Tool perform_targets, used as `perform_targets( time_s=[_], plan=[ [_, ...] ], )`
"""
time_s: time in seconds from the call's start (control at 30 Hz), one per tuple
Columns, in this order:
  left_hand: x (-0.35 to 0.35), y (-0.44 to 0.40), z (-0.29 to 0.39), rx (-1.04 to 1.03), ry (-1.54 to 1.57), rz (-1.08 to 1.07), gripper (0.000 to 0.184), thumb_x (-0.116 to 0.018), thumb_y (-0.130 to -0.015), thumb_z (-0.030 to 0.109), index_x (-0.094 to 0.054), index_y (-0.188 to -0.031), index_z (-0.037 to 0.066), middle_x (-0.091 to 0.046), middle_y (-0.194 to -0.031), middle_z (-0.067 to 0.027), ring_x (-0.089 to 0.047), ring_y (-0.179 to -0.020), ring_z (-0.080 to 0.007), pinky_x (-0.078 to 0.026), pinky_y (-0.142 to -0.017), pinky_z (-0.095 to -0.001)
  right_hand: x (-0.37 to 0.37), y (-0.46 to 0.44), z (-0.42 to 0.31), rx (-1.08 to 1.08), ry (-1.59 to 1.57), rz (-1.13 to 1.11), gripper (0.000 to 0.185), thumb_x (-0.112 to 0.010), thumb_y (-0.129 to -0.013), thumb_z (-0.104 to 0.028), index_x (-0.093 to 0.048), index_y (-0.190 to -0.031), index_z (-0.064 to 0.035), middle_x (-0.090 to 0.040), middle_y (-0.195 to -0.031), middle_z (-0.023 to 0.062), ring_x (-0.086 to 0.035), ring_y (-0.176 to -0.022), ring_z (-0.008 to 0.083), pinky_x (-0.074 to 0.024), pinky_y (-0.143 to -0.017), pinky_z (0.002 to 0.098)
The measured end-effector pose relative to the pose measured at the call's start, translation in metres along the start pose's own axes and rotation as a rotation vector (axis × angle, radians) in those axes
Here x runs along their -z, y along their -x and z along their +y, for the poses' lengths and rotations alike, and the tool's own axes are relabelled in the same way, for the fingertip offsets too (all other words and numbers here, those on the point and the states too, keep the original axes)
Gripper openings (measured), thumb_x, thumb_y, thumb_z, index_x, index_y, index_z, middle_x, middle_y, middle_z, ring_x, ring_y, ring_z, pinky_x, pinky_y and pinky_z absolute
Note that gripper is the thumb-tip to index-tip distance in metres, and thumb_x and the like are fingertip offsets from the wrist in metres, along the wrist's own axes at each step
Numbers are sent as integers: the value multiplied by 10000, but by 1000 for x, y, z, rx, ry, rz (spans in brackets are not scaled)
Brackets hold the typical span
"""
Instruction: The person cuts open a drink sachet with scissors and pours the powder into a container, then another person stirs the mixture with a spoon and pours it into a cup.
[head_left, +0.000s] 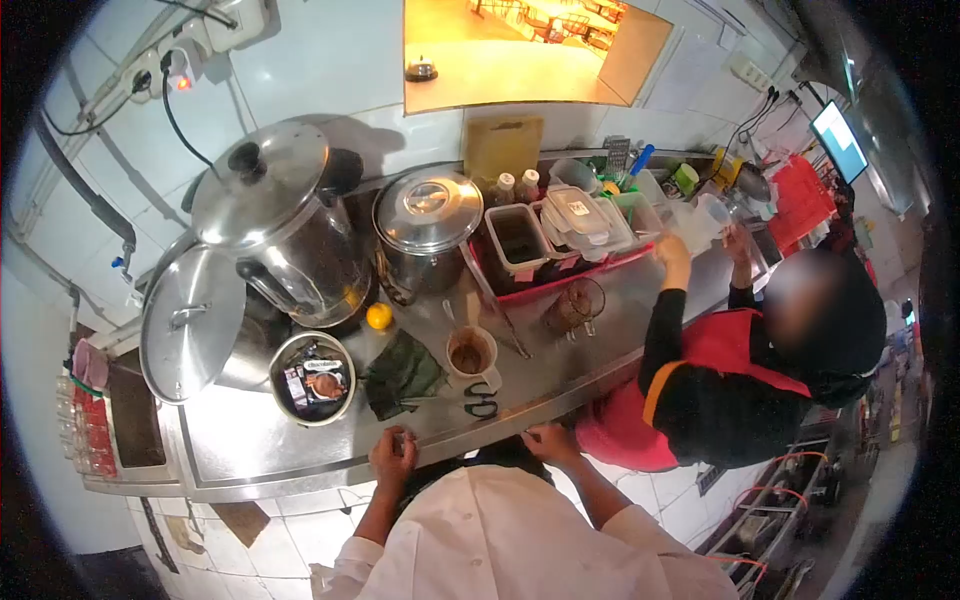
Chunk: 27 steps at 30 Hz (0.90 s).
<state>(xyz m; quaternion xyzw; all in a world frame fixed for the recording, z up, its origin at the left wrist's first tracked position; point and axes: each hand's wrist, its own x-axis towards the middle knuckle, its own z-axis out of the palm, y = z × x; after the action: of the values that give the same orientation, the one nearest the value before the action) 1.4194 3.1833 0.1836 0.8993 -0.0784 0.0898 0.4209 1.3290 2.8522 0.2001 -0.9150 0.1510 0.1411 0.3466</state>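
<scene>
My left hand [394, 450] is at the counter's front edge, its fingers curled in and nothing visible in them. Over the same edge, further right, my right hand [549, 442] has its fingers curled too, and I see nothing in it. Between and beyond them lie scissors [481, 401] with black handles. Just behind stands a measuring jug [471, 352] with brown residue inside. A dark green cloth [402, 375] is crumpled to its left. Further left, a round container [313, 378] holds several packets.
Large lidded pots [296, 255] and a smaller pot [427, 230] line the wall. A yellow round fruit [379, 316] sits before them. A glass mug [575, 306] stands by a pink tray [540, 292] of containers. At right, a co-worker [720, 380] handles a clear container [711, 216].
</scene>
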Motion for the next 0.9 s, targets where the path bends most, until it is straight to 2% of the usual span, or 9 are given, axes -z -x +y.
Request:
perform_targets(
  time_s=[0.1,0.17,0.2,0.23,0.3,0.43,0.53,0.6,0.9],
  plan=[
    [13,2,-3,-30,9,83,99,-672,-855,152,-623,-895,76,-533,-570,-61,-530,-445,-197,-412,-447,-339,7,-3,-8,16,-77,84,377,-621,-870,-359,-656,-754,-3,-645,-758,228,-643,-733,420,-493,-667,496],
    [25,6,-22,54,93,83,101,-671,-853,140,-621,-905,70,-537,-576,-71,-547,-459,-196,-432,-460,-339,9,-10,-9,73,20,369,366,-638,-873,-296,-602,-664,2,-567,-600,207,-587,-534,351,-422,-535,458],
    [30,9,-33,54,119,104,109,-670,-847,138,-620,-918,71,-546,-585,-84,-561,-466,-209,-450,-473,-346,10,-16,-9,113,-29,455,373,-635,-878,-282,-567,-642,-1,-553,-587,199,-574,-530,355,-403,-527,462],
    [38,10,-41,17,28,92,131,-670,-841,140,-618,-942,76,-587,-632,-103,-596,-512,-255,-476,-503,-375,11,-20,-11,106,-27,449,373,-635,-878,-282,-567,-642,-1,-553,-587,199,-574,-530,355,-403,-527,462],
    [56,11,-49,-50,-147,87,150,-672,-831,133,-611,-956,76,-625,-691,-119,-627,-581,-300,-496,-539,-406,17,-31,-16,103,9,614,381,-627,-893,-291,-570,-651,-1,-558,-601,204,-578,-542,355,-406,-536,461],
    [64,15,-60,-11,-146,2,162,-673,-826,130,-601,-960,74,-643,-731,-132,-644,-638,-325,-510,-573,-425,4,-55,-14,87,-63,699,381,-622,-901,-295,-576,-657,-6,-575,-623,207,-588,-562,365,-410,-543,464],
    [60,11,-52,-77,-193,25,155,-668,-829,133,-595,-953,76,-641,-732,-135,-642,-630,-323,-508,-571,-427,-13,-69,-1,43,-84,746,386,-622,-902,-303,-579,-656,-9,-586,-636,211,-596,-582,379,-416,-544,461],
    [58,11,-49,111,-255,4,158,-665,-831,139,-593,-957,73,-641,-737,-137,-645,-650,-331,-508,-584,-434,-17,-68,-10,-24,41,726,375,-617,-903,-303,-591,-669,-11,-612,-668,205,-609,-618,395,-429,-558,464],
    [59,8,-45,28,-256,39,142,-648,-839,123,-589,-952,60,-639,-745,-150,-643,-692,-358,-508,-614,-450,-21,-74,-15,37,128,807,297,-626,-874,-266,-622,-672,-48,-607,-673,176,-614,-668,391,-455,-608,488]
  ],
)
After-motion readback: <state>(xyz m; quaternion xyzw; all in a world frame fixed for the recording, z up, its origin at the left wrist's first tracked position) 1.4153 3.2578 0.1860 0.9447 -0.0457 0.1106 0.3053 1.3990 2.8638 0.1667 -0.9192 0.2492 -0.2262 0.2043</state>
